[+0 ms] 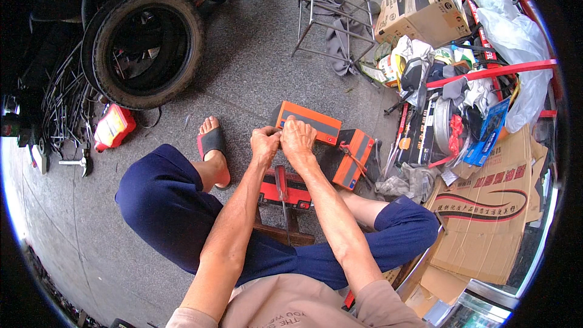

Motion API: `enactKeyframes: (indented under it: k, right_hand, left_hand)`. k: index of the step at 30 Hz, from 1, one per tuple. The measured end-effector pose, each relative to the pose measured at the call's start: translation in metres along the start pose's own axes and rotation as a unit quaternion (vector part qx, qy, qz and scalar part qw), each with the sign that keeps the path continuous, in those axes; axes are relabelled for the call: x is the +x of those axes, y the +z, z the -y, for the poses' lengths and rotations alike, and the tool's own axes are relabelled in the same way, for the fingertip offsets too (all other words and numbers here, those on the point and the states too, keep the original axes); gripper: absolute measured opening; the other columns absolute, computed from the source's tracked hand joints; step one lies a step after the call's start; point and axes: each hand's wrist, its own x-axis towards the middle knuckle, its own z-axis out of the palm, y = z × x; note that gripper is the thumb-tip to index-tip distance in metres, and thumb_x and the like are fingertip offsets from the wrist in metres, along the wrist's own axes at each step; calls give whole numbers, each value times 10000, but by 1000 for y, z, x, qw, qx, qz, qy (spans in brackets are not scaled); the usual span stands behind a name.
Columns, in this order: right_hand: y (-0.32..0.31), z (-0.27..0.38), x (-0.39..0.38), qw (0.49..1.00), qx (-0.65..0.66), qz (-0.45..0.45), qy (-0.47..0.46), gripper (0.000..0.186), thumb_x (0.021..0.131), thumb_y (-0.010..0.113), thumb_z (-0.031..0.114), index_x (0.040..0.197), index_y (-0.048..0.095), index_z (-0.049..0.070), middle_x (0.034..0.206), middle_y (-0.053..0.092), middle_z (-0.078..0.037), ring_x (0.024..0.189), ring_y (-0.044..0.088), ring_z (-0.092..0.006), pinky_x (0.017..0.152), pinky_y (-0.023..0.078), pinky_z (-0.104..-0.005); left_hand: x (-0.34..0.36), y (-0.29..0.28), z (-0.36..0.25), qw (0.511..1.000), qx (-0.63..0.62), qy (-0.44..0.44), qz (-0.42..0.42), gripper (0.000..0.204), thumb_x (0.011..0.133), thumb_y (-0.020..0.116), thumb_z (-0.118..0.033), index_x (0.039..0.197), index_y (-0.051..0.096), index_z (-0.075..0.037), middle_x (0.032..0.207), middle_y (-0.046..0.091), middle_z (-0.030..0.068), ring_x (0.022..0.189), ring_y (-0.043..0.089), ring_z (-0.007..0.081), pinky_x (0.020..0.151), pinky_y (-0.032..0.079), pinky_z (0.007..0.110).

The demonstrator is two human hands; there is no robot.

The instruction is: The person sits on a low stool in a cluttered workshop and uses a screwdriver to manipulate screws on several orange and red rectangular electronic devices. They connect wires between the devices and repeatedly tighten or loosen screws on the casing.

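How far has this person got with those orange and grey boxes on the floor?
Already done, it seems: three orange and grey boxes are laid out, one on the floor to the right and one under the forearms with a screwdriver resting on it. In hand: both the left hand and right hand pinch something small at the edge of the front box. What it is, and what remains, cannot be told.

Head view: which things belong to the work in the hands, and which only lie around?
In use: left hand and right hand at the orange-and-grey rectangular box; a second such box.

Lying about: black rubber tyre, red plastic can, hammer, cardboard boxes.
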Motion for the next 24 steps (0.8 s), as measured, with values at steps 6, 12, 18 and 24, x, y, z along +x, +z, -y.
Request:
enactKeyframes:
  k: [6,12,18,24]
  right_hand:
    - [-1,0,-3,1000,-1,-6,23,140,778,658,131,828,628,4,735,688,-183,727,696,-343,655,551,-451]
    - [1,-4,-5,1000,13,-3,22,138,774,667,140,821,626,17,749,685,-183,742,690,-346,668,545,-468]
    - [8,-13,-4,999,30,-46,-1,173,827,609,178,765,639,20,705,659,-194,690,668,-367,622,510,-487]
    - [0,-17,-6,997,67,-32,35,167,843,610,205,820,685,58,745,673,-186,733,663,-383,655,509,-501]
  left_hand:
    - [5,2,8,1000,-20,20,7,185,785,667,-88,899,730,44,769,715,110,684,650,137,632,528,310]
    - [10,4,19,997,-56,52,34,168,828,654,-61,937,716,51,754,690,85,631,612,136,573,492,289]
    - [9,3,21,994,-73,60,47,191,793,658,-67,931,727,45,768,711,95,668,637,115,609,525,277]
    - [-3,10,21,993,-92,76,19,189,798,655,-58,947,733,28,755,713,85,648,631,108,598,520,277]
